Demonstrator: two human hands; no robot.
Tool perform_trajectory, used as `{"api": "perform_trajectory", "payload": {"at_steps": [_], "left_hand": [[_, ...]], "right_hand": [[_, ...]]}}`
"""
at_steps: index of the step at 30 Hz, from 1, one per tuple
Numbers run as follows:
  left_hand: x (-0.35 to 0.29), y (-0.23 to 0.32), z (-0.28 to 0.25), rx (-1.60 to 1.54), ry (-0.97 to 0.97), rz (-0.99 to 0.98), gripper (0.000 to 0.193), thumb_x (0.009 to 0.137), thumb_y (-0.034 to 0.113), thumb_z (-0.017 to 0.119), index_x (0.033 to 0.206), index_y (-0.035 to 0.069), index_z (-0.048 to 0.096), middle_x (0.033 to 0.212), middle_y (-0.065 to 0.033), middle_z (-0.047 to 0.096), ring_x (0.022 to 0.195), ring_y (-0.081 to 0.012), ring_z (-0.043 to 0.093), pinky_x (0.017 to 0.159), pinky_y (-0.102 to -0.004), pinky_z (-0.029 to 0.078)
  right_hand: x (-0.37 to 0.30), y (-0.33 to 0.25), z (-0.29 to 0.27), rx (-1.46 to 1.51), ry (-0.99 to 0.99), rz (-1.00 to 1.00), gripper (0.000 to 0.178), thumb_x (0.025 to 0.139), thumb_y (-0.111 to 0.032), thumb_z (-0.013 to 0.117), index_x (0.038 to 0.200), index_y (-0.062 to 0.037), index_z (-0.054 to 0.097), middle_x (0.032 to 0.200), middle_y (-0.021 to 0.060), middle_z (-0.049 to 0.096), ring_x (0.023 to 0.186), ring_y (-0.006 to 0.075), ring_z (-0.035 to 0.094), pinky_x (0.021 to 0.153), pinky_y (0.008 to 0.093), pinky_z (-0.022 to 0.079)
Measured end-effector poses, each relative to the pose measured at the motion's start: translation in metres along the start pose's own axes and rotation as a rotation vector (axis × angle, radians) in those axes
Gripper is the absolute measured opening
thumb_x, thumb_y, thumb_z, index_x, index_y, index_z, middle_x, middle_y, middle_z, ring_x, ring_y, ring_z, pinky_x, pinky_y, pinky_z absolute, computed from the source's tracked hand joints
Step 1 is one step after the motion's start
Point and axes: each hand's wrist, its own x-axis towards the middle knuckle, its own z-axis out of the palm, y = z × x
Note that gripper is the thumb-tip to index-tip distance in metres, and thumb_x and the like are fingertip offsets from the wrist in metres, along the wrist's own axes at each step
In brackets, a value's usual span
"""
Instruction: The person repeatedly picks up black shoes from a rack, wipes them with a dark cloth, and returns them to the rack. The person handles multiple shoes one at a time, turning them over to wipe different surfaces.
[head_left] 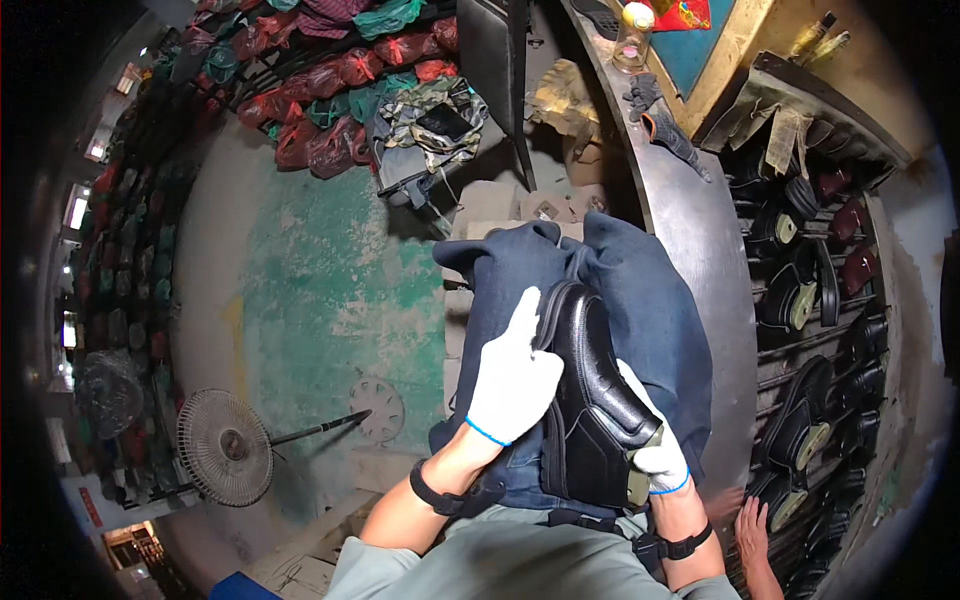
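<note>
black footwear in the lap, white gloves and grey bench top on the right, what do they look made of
Black footwear: leather or imitation, smooth and glossy, with bright highlights.
White gloves: probably knitted fabric, matte, with blue-edged cuffs.
Grey bench top: likely sheet metal, worn, given its dull sheen.

Worn green floor [320, 275] spreads left of a long metal-topped bench [702, 265].

Black shoes [598, 365], white gloves [512, 385] with blue hems [488, 433], dark-blue trousers [645, 300], camouflage-patterned cloth [408, 112], patchy green floor [320, 260]
</note>
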Motion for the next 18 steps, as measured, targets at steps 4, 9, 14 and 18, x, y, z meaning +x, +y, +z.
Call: {"api": "perform_trajectory", "payload": {"at_steps": [4,9,14,18], "left_hand": [[-0.001,-0.032,0.018,-0.193,0.135,0.170,0.071,0.095,-0.002,0.058,0.165,-0.010,0.044,0.139,-0.0297,0.071,0.123,-0.0280,0.074,0.106,-0.0354,0.057],[-0.003,-0.013,0.019,-0.286,-0.035,0.218,0.070,0.109,0.014,0.059,0.169,-0.012,0.033,0.164,-0.0338,0.053,0.147,-0.0402,0.060,0.124,-0.0380,0.046],[0.026,-0.041,0.062,-0.504,0.124,0.158,0.049,0.121,0.021,0.048,0.162,-0.003,0.054,0.160,-0.0197,0.064,0.150,-0.0303,0.059,0.128,-0.0381,0.042],[0.027,-0.047,0.072,-0.632,0.135,0.112,0.045,0.122,0.024,0.048,0.156,-0.003,0.060,0.152,-0.0151,0.069,0.140,-0.0245,0.063,0.124,-0.0367,0.045]], "right_hand": [[0.002,-0.001,0.004,-0.068,0.048,0.024,0.140,0.072,-0.023,0.100,0.179,0.0016,0.013,0.180,0.0157,0.038,0.164,0.0257,0.041,0.138,0.0429,0.028],[0.004,0.003,-0.008,-0.074,0.029,-0.050,0.138,0.074,-0.027,0.099,0.179,0.0018,0.014,0.180,0.0152,0.036,0.165,0.0259,0.040,0.138,0.0435,0.028],[0.001,-0.004,-0.013,0.069,0.045,0.031,0.136,0.074,-0.027,0.099,0.179,0.0011,0.017,0.182,0.0148,0.035,0.165,0.0270,0.040,0.139,0.0438,0.028],[0.001,-0.008,0.007,-0.146,0.095,0.044,0.138,0.075,-0.023,0.100,0.180,0.0015,0.013,0.183,0.0185,0.029,0.167,0.0280,0.034,0.138,0.0425,0.026]]}}
